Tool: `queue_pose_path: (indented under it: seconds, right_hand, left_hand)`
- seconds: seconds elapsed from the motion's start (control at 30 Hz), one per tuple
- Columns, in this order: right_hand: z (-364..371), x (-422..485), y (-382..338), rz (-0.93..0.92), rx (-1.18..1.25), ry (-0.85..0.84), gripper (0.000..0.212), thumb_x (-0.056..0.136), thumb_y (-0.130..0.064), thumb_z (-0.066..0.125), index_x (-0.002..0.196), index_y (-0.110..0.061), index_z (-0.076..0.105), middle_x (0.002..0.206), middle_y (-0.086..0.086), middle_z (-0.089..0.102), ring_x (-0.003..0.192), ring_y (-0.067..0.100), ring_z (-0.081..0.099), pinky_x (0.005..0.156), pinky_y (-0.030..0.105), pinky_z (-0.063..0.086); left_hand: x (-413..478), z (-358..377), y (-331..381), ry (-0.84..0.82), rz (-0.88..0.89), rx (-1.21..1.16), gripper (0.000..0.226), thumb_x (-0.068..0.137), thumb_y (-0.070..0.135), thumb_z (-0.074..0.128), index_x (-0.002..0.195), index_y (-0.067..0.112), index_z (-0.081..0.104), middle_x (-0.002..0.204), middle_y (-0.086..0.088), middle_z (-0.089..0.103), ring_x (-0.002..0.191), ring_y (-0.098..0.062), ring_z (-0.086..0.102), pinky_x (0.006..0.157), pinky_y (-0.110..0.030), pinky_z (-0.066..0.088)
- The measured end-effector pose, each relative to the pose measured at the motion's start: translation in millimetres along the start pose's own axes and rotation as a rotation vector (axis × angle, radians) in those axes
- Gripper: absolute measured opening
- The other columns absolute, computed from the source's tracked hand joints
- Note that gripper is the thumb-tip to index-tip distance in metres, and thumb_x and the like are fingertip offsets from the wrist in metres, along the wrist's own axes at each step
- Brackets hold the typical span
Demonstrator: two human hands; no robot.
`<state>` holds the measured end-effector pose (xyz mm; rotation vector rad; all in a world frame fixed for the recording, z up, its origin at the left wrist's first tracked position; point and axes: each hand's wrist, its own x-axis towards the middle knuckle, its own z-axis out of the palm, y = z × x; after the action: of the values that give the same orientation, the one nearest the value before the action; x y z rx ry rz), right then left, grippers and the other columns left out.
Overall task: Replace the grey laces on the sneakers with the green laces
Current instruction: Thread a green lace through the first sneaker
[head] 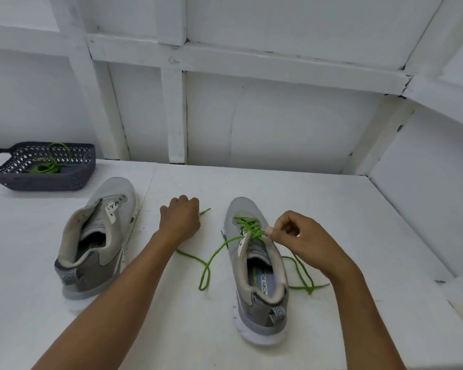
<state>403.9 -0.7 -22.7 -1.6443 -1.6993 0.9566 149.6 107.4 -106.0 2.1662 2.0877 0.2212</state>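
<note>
two sneakers are seen on the white counter [332, 209]. the right sneaker [254, 265] is threaded with a green lace [247, 225] through its front eyelets; loose ends trail onto the counter on both sides. the lace is pinched near the upper eyelets by the fingers [270, 231] of the right hand [302, 236]. one end is gripped in the left hand [181, 217], closed in a fist between the sneakers, with the tip poking out. the left sneaker [96, 247] is seen unlaced, tongue up. a second green lace [48, 161] is held in a dark basket [46, 180] at far left.
</note>
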Motion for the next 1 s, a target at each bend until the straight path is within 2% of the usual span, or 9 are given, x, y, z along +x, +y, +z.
queue_pose_path:
  seconds: [0.1, 0.17, 0.27, 0.37, 0.43, 0.57, 0.73, 0.9, 1.0]
  right_hand:
    - [5.8, -7.4, 2.4, 0.030, -0.003, -0.006, 0.020, 0.079, -0.035, 0.079, 0.081, -0.020, 0.066, 0.077, -0.005, 0.065, 0.067, 0.002, 0.056, 0.064, 0.017, 0.047]
    - [9.4, -10.2, 4.3, 0.023, -0.019, 0.060, 0.012, 0.080, -0.028, 0.079, 0.079, -0.021, 0.069, 0.076, -0.005, 0.068, 0.067, 0.003, 0.059, 0.064, 0.017, 0.048]
    - [11.5, -13.8, 4.8, 0.025, -0.058, 0.134, 0.011, 0.080, -0.030, 0.077, 0.075, -0.023, 0.073, 0.072, -0.005, 0.071, 0.066, 0.005, 0.063, 0.065, 0.021, 0.052]
    - [12.8, -16.9, 4.8, 0.029, -0.063, 0.152, 0.013, 0.084, -0.033, 0.074, 0.075, -0.024, 0.075, 0.072, -0.007, 0.073, 0.069, 0.008, 0.069, 0.070, 0.027, 0.057]
    - [13.2, -18.4, 6.2, 0.058, 0.064, 0.161, 0.013, 0.087, -0.026, 0.073, 0.076, -0.018, 0.076, 0.073, -0.002, 0.074, 0.071, 0.014, 0.072, 0.074, 0.032, 0.060]
    - [16.7, -23.1, 17.0, 0.163, 0.216, 0.226, 0.019, 0.089, -0.016, 0.070, 0.072, -0.011, 0.077, 0.071, 0.006, 0.074, 0.071, 0.022, 0.074, 0.081, 0.043, 0.060]
    - [17.1, -32.8, 17.0, 0.100, 0.225, 0.164, 0.013, 0.087, -0.030, 0.073, 0.079, -0.020, 0.078, 0.081, 0.000, 0.075, 0.083, 0.020, 0.073, 0.084, 0.041, 0.059]
    - [19.8, -28.9, 17.1, 0.062, 0.138, 0.170, 0.004, 0.081, -0.023, 0.078, 0.078, -0.026, 0.078, 0.080, -0.005, 0.075, 0.081, 0.015, 0.072, 0.084, 0.046, 0.058]
    - [18.3, -27.1, 16.8, 0.068, 0.114, 0.165, 0.011, 0.085, -0.020, 0.072, 0.076, -0.025, 0.078, 0.078, -0.005, 0.075, 0.078, 0.016, 0.072, 0.083, 0.048, 0.058]
  left_hand:
    - [-10.0, -13.1, 6.7, -0.062, 0.060, -0.370, 0.014, 0.094, 0.005, 0.041, 0.096, 0.014, 0.052, 0.092, -0.004, 0.063, 0.085, -0.025, 0.060, 0.067, -0.031, 0.042]
    - [-23.4, -32.7, 18.3, -0.115, 0.134, -0.684, 0.016, 0.097, 0.007, 0.045, 0.101, 0.018, 0.055, 0.087, 0.003, 0.068, 0.076, -0.012, 0.063, 0.062, -0.025, 0.042]
    - [-44.5, -61.0, 39.0, -0.143, 0.305, -0.824, 0.022, 0.096, 0.008, 0.053, 0.111, 0.022, 0.062, 0.083, 0.007, 0.070, 0.063, 0.004, 0.057, 0.061, -0.018, 0.041]
    - [-62.9, -78.0, 59.3, -0.130, 0.430, -0.794, 0.012, 0.094, 0.017, 0.064, 0.093, 0.025, 0.072, 0.077, 0.015, 0.069, 0.067, 0.005, 0.058, 0.066, -0.014, 0.045]
    - [-72.2, -82.7, 70.7, -0.143, 0.493, -0.683, 0.009, 0.093, 0.022, 0.067, 0.093, 0.023, 0.076, 0.081, 0.019, 0.067, 0.075, 0.006, 0.059, 0.067, -0.010, 0.043]
    - [-80.4, -76.6, 84.2, -0.129, 0.557, -0.431, 0.017, 0.092, 0.036, 0.066, 0.098, 0.025, 0.077, 0.099, 0.010, 0.071, 0.089, -0.009, 0.061, 0.077, -0.030, 0.051]
    - [-84.7, -71.2, 83.8, -0.111, 0.512, -0.458, 0.015, 0.090, 0.039, 0.066, 0.094, 0.029, 0.077, 0.089, 0.010, 0.072, 0.081, -0.010, 0.061, 0.069, -0.030, 0.050]
    - [-90.9, -69.3, 79.3, -0.073, 0.468, -0.461, 0.015, 0.086, 0.031, 0.068, 0.094, 0.025, 0.078, 0.086, 0.007, 0.070, 0.079, -0.015, 0.061, 0.066, -0.032, 0.049]
    - [-92.1, -64.1, 81.4, -0.015, 0.487, -0.389, 0.020, 0.089, 0.035, 0.065, 0.100, 0.026, 0.079, 0.074, 0.015, 0.051, 0.076, -0.012, 0.053, 0.056, -0.024, 0.036]
